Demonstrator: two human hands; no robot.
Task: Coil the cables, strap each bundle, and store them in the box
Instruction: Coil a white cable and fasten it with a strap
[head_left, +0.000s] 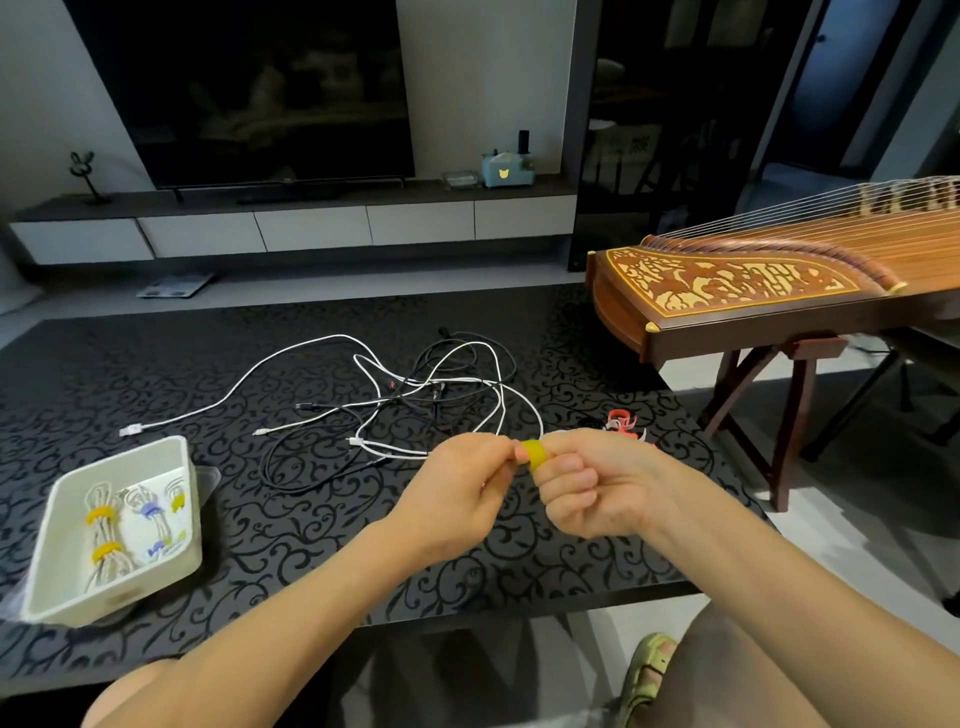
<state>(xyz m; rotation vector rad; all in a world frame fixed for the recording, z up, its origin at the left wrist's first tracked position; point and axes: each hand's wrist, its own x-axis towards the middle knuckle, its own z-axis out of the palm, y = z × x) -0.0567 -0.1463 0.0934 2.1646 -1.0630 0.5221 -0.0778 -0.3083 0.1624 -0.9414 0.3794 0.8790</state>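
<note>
Left hand (457, 499) & right hand (597, 488) both pinch yellow strap (536, 453); white box (122, 597) holds strapped cable bundles (104, 540).

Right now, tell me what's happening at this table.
A person's left hand and right hand both pinch a yellow strap above the table. Strapped bundles already lie in the box at left. White and black cables lie tangled mid-table, and spare straps lie beyond the right hand.
</note>
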